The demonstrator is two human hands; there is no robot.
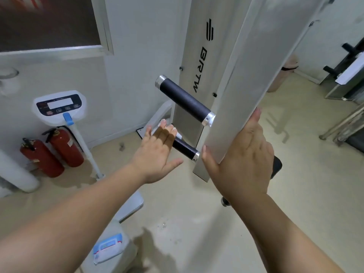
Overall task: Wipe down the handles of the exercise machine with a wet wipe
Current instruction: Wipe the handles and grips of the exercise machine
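Note:
Two black handles with silver end caps stick out leftward from the silver arm (242, 91) of the exercise machine. The upper handle (184, 99) is fully in sight. My left hand (159, 152) is flat with fingers apart, covering the outer end of the lower handle (184, 147); a bit of white shows at its fingertips, and I cannot tell if it is a wipe. My right hand (242, 160) wraps the lower edge of the silver arm. A blue and white pack of wet wipes (107, 248) lies on a white surface at the bottom left.
Two red fire extinguishers (53, 152) stand by the left wall beside a white scale with a display (59, 105). A white machine base (130, 205) lies under my left arm. Black equipment (348, 62) and metal bars (342, 125) stand at the right. The floor is beige.

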